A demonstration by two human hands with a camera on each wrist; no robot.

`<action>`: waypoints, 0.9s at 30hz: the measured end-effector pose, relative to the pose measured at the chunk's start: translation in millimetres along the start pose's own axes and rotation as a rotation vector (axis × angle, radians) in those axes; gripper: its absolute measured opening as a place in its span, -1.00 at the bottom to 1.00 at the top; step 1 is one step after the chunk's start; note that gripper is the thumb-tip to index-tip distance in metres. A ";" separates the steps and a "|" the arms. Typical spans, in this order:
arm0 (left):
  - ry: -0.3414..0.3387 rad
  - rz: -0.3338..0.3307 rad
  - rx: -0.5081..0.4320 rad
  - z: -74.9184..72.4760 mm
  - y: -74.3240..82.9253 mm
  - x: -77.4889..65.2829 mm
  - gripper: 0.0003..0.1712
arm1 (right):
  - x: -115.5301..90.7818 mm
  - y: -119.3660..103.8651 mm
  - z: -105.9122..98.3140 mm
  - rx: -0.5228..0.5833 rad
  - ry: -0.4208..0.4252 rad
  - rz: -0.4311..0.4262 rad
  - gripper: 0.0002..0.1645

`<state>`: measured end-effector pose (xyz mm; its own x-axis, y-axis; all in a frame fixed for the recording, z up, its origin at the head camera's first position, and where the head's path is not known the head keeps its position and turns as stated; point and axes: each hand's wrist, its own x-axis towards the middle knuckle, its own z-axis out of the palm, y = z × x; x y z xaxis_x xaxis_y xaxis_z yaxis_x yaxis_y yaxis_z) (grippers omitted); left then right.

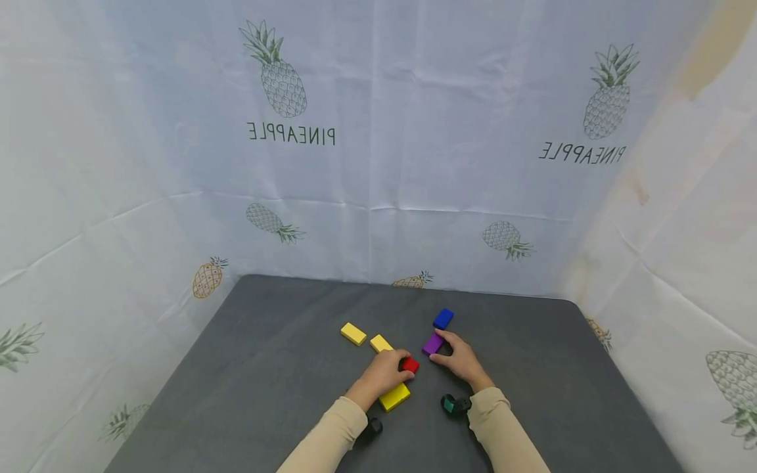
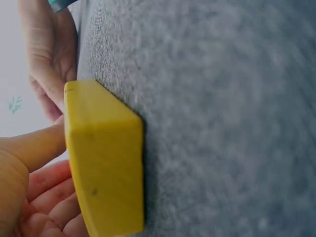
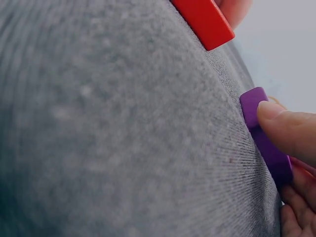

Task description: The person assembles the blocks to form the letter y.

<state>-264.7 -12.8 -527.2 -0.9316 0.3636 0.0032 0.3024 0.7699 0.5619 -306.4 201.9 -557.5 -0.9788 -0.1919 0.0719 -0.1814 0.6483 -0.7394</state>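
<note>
My left hand pinches a red block between thumb and fingers, low over the dark table. Just in front of that wrist lies a bright yellow block; it looms large in the left wrist view and hides the red one there. To the right, my right hand holds a purple block, thumb on the near side and fingers on the far side. The right wrist view shows the thumb pressed on this purple block. A blue block lies right beyond the purple one.
A pale yellow block lies left of the hands, and a second pale yellow block sits partly behind the left hand. The grey table ends at pineapple-printed white curtains on its back and sides.
</note>
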 end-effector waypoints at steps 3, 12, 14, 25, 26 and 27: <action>0.017 -0.002 0.014 0.2 0.9 0.4 -0.52 | 0.5 -0.5 0.0 0.002 0.003 -0.011 -0.18; 0.019 0.003 0.023 0.8 0.3 2.1 -0.55 | 0.6 -1.5 -0.1 0.008 0.008 -0.014 -0.18; 0.014 0.003 0.024 0.7 0.1 2.4 -0.56 | 0.4 -1.7 -0.1 0.007 0.013 -0.017 -0.19; 0.022 0.035 0.046 1.1 -2.0 1.3 -0.59 | -1.5 -0.2 2.6 0.018 0.023 -0.015 -0.19; 0.024 0.038 0.048 1.3 -2.4 1.3 -0.59 | -1.5 -0.1 2.8 0.017 0.025 -0.014 -0.19; 0.026 0.039 0.048 1.5 -2.4 1.3 -0.59 | -1.4 0.1 2.9 0.016 0.026 -0.013 -0.20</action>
<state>-266.4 -13.4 -529.8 -0.9238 0.3802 0.0460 0.3470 0.7802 0.5204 -304.7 200.1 -559.6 -0.9785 -0.1813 0.0987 -0.1930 0.6336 -0.7492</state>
